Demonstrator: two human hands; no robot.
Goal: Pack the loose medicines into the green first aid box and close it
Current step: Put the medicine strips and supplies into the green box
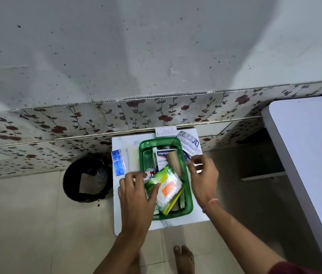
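Note:
The green first aid box (pixel 188 202) lies open on a small white table (pixel 178 224). Inside it are a white Hansaplast carton (pixel 163 158), a brown roll (pixel 175 162) and a white tube (pixel 154 155). My left hand (pixel 136 194) is shut on a green and white pack of cotton buds (pixel 168 186) that rests across the box's near half. My right hand (pixel 203 177) hovers at the box's right rim with fingers spread and holds nothing. Silver blister strips (pixel 188 142) lie to the right of the box, a blue strip (pixel 118 162) to its left, and a white carton (pixel 165 131) behind it.
A black waste bin (pixel 87 177) stands on the floor left of the table. A white tabletop (pixel 310 155) fills the right side. A floral tiled wall (pixel 77 123) rises behind. My bare feet (pixel 184 258) are on the floor below.

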